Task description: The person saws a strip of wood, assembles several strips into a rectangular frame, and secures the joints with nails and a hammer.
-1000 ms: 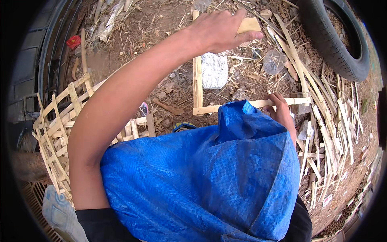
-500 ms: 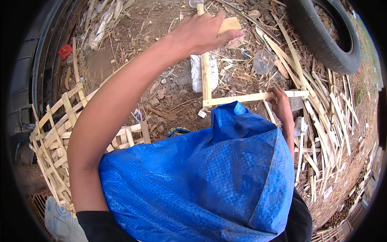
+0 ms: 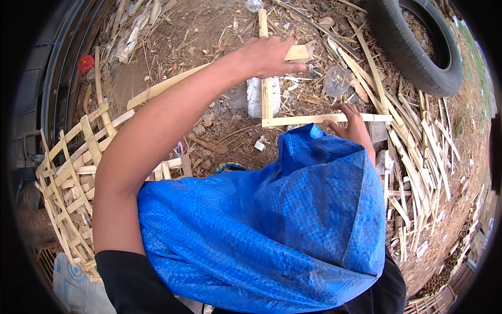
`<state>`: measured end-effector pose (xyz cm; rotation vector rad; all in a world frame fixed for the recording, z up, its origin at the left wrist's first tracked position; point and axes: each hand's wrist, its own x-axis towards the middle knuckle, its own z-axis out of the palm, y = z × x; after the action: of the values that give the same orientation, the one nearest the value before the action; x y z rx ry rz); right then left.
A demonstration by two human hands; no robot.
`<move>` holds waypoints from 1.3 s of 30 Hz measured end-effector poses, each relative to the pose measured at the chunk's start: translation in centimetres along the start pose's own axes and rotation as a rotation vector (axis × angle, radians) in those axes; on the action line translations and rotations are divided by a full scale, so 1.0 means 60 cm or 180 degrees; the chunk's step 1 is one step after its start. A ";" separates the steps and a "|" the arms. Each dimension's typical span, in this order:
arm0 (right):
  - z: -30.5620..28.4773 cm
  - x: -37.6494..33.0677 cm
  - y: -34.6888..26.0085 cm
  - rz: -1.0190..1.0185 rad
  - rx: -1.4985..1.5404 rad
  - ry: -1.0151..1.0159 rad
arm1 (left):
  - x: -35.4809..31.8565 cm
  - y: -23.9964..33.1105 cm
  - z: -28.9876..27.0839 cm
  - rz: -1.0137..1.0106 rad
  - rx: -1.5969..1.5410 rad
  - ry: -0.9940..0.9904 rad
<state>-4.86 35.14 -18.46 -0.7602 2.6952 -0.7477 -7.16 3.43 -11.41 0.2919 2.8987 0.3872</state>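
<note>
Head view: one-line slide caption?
Left hand grips a bamboo slat; right hand presses a crosswise slat above blue tarp.

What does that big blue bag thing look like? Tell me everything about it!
The blue bag is bright blue woven plastic, like tarp cloth, crinkled and bunched into folds. It fills the lower middle of the picture, draped over the person's lap, with a seam running down its right side. One peak points up toward the bamboo strip, just beside the right hand. The left arm passes along its left edge.
</note>
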 end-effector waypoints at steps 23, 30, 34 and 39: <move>-0.308 -0.067 -0.213 -0.3245 0.0865 0.3366 | -0.007 -0.051 0.070 -0.0639 -0.0276 -0.0513; -0.347 -0.101 -0.176 -0.3265 0.0598 0.3497 | -0.016 -0.055 0.054 -0.0888 -0.0257 -0.0311; -0.346 -0.100 -0.171 -0.3205 0.0514 0.3418 | -0.002 -0.072 0.059 -0.0703 -0.0442 -0.0253; -0.327 -0.062 -0.187 -0.2992 0.0587 0.3087 | -0.024 -0.100 0.069 -0.0758 -0.0505 -0.0381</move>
<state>-4.09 36.96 4.33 -2.0866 2.7765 -1.9507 -5.87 -1.56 -16.72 -0.0535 2.7237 0.5340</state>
